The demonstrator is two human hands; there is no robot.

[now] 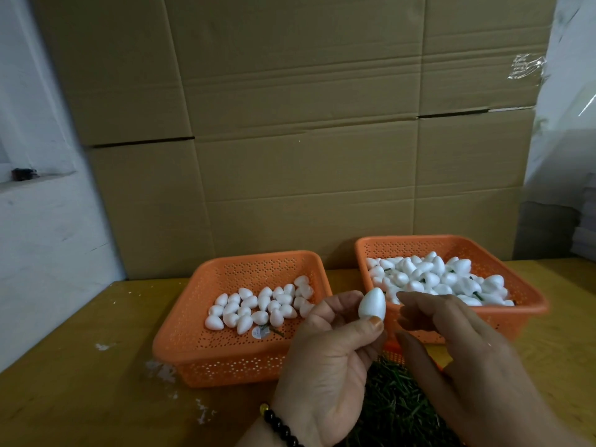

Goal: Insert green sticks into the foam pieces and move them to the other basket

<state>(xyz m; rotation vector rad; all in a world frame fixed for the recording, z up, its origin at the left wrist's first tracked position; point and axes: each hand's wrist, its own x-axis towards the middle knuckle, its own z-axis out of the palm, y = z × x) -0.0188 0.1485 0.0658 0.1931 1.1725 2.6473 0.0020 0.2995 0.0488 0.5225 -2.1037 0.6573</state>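
Observation:
My left hand [325, 366] pinches a white egg-shaped foam piece [469, 306] between thumb and fingers, held upright in front of the two baskets. My right hand [467, 359] hovers just right of it with fingers loosely bent; no stick shows in it. The left orange basket [193, 333] holds several plain foam pieces [261, 306]. In the right orange basket [529, 304] lies a heap of foam pieces [435, 279] with green stick ends poking out. A pile of green sticks [396, 401] lies below my hands.
Stacked cardboard boxes [306, 124] form a wall right behind the baskets. The yellow table [80, 366] carries white foam crumbs on its left. A small orange tray edge [395, 350] shows above the green sticks. A white wall stands at the left.

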